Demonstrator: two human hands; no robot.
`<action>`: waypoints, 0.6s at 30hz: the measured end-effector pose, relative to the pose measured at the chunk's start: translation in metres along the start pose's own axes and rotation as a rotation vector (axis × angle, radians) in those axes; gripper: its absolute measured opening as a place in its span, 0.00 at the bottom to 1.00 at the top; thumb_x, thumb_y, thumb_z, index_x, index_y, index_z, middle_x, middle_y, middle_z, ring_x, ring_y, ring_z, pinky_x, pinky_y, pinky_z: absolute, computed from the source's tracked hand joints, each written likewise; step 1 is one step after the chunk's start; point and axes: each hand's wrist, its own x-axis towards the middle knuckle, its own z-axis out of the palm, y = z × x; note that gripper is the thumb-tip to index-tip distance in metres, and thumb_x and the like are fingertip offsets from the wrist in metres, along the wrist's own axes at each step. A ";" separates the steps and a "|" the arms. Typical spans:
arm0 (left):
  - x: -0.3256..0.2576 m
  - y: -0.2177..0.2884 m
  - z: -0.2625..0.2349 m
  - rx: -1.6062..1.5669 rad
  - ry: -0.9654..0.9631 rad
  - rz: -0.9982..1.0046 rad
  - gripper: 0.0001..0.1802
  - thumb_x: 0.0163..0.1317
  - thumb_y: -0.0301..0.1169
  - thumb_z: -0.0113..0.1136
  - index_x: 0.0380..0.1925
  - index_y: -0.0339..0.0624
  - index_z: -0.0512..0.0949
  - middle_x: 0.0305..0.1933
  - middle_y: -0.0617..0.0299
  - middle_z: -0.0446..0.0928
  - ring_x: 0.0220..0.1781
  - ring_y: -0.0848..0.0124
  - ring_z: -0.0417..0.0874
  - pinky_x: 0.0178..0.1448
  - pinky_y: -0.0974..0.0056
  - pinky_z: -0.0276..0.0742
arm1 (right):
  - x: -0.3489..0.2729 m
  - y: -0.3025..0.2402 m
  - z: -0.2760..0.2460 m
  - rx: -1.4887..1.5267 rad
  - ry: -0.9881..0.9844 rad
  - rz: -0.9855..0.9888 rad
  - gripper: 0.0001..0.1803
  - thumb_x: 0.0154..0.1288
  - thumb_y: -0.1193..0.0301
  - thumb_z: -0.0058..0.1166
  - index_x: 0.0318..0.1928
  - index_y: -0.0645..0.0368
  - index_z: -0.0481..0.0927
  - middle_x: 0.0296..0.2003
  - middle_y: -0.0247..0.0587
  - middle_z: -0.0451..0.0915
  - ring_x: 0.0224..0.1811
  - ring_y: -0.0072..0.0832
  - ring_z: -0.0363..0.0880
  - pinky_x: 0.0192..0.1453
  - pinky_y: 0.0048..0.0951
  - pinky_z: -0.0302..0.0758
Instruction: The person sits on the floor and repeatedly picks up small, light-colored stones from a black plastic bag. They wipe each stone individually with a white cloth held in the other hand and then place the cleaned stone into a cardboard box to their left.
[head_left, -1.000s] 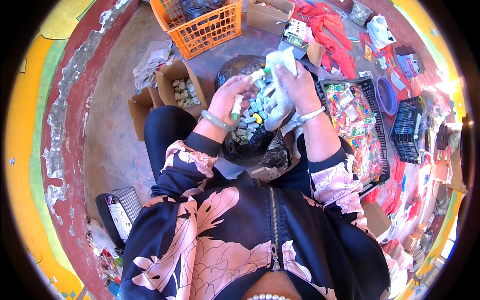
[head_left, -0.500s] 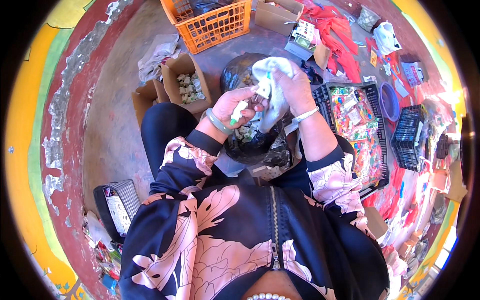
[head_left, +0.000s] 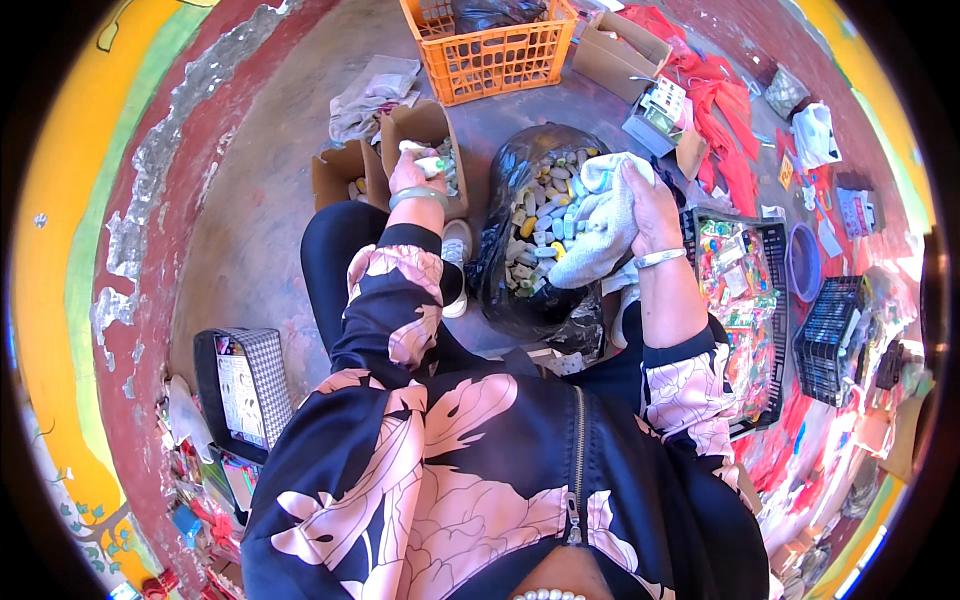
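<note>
My left hand (head_left: 412, 178) is closed on small white plastic pieces (head_left: 430, 165), one with a green part. It is over the edge of a cardboard box (head_left: 413, 122) that has similar pieces inside. On the other side, my right hand (head_left: 655, 208) grips a white cloth (head_left: 598, 228), which hangs bunched from the fingers. The cloth covers part of a black plastic bag (head_left: 497, 200) standing between my legs. Many small white, grey, blue and yellow plastic pieces (head_left: 540, 215) fill this bag.
A second cardboard box (head_left: 335, 180) stands left of the first. Ahead is an orange crate (head_left: 490, 65); an open carton (head_left: 620, 60) sits to its right. A black crate (head_left: 770, 270) of colourful packets and a purple basin (head_left: 803, 262) are at my right.
My left hand has moved away from the cloth, leftward to the cardboard box, with the white pieces. My right hand, keeping the cloth, is now farther right, and the bag's contents show more.
</note>
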 end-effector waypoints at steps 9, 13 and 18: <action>-0.035 -0.022 0.009 0.109 -0.399 -0.216 0.16 0.58 0.22 0.46 0.47 0.29 0.65 0.44 0.47 0.70 0.48 0.54 0.73 0.52 0.51 0.72 | -0.005 -0.001 -0.003 -0.004 0.009 -0.011 0.13 0.62 0.66 0.50 0.42 0.62 0.71 0.29 0.39 0.77 0.23 0.27 0.77 0.25 0.28 0.75; -0.093 -0.039 0.017 0.252 -0.788 -0.277 0.19 0.55 0.17 0.45 0.50 0.30 0.64 0.51 0.47 0.67 0.55 0.56 0.69 0.57 0.56 0.68 | -0.017 -0.013 0.004 0.048 -0.075 -0.012 0.13 0.63 0.65 0.49 0.41 0.61 0.72 0.27 0.39 0.77 0.20 0.27 0.76 0.21 0.27 0.74; -0.141 -0.064 0.021 0.525 -0.983 -0.173 0.26 0.53 0.14 0.44 0.55 0.35 0.61 0.56 0.53 0.63 0.59 0.62 0.65 0.61 0.62 0.63 | -0.017 -0.005 0.000 -0.078 -0.199 -0.109 0.17 0.63 0.64 0.48 0.47 0.62 0.70 0.34 0.40 0.77 0.33 0.26 0.77 0.38 0.27 0.75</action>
